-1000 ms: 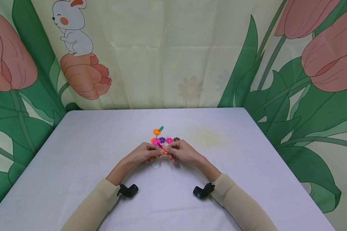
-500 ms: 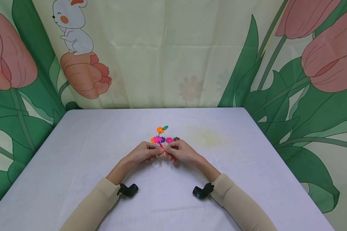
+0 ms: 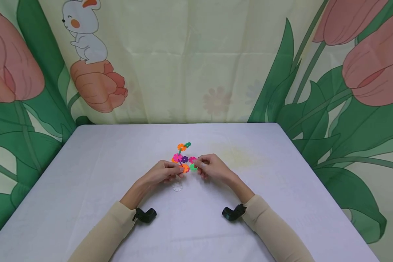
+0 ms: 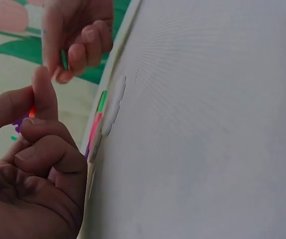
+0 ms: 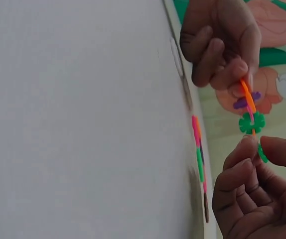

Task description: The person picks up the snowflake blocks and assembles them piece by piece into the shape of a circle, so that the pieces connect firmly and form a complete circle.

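Between thumb and index finger my left hand (image 3: 165, 171) pinches an orange flower-shaped plastic piece (image 3: 185, 168). It ends a linked chain that stands off the table: a purple piece (image 5: 240, 103), a pink piece (image 3: 177, 157), a green piece (image 5: 251, 122), another orange piece (image 3: 182, 147) and a small green piece (image 3: 188, 145) at the far tip. My right hand (image 3: 213, 167) hovers just right of the chain, fingers loosely bent. Its thumb and index fingertips stand slightly apart in the right wrist view, with the chain's end showing behind them.
Loose flower pieces lie on the white-covered table (image 3: 265, 203): a bright green piece (image 3: 193, 167), a pink disc (image 3: 192, 159), a dark purple piece (image 3: 185, 159), a brown piece (image 5: 206, 206) and a clear piece (image 3: 178, 187) nearer me. A printed curtain (image 3: 170, 72) hangs behind.
My right hand has left the orange piece and moved right, uncovering it and the bright green piece and covering the brown one. My left hand keeps its pinch; the chain has tilted slightly right.
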Tool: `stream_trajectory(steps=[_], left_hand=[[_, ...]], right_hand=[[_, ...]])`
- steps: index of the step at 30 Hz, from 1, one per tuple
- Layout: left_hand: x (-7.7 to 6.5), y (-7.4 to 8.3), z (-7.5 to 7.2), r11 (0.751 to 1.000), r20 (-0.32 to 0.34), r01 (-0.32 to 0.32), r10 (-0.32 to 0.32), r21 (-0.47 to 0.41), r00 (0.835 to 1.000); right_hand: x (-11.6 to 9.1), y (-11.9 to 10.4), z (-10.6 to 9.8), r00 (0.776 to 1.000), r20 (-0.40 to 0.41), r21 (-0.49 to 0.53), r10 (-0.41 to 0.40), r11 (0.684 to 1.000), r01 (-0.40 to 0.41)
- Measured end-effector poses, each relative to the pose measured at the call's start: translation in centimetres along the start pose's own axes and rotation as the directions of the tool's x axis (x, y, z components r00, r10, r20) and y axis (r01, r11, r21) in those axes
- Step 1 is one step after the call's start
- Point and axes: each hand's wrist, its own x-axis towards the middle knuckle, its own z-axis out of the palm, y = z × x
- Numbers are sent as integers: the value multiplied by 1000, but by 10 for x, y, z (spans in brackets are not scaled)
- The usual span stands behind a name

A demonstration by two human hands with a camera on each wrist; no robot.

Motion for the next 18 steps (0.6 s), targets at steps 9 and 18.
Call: stream_trajectory(steps=[9,18], left_hand=[[2,0,-3,999,-17,29,-29,-21,999],[3,-1,-3,999,-19,47,-48,-26,999]], right_hand=[[10,14,-21,987,-149,-101,51,993,-66],[24,16,-21,985,-147,-237,85,964,-118]])
